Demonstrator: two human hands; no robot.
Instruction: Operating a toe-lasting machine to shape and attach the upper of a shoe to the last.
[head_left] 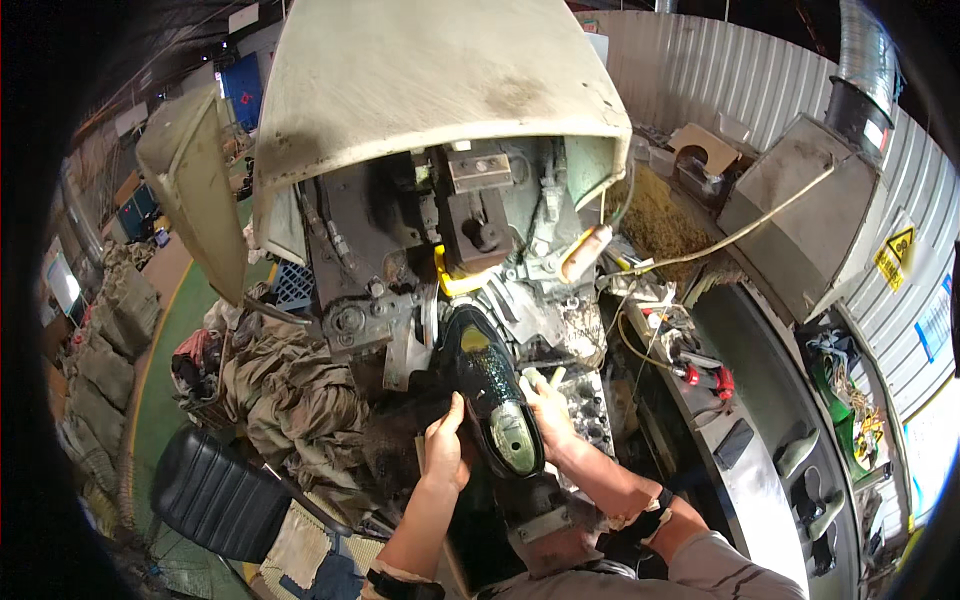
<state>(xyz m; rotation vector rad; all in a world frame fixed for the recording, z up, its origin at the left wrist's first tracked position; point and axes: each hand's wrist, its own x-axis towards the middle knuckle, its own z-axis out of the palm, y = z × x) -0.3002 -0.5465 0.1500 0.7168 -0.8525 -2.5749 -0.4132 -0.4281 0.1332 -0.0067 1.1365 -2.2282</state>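
Observation:
A black shoe upper (480, 375) sits on a greenish last (513, 440), with its toe pointing away from me into the machine (478, 215) and its heel toward me. My left hand (445, 448) is closed at the shoe's left side near the heel; the thumb lies along the edge and the other fingers are mostly hidden. On the opposite side, my right hand (552, 420) grips the shoe, with pale coverings on some fingertips. The toe end is close to the machine's metal jaws, just below a yellow part (460, 280); whether it touches them I cannot tell.
A large cream hood (450, 70) overhangs the machine. Crumpled cloth (290, 400) and a black chair (222, 495) are at left. To the right run a metal ledge with a dark phone-like slab (735, 443), and a conveyor (755, 345) bearing several shoes (797, 452).

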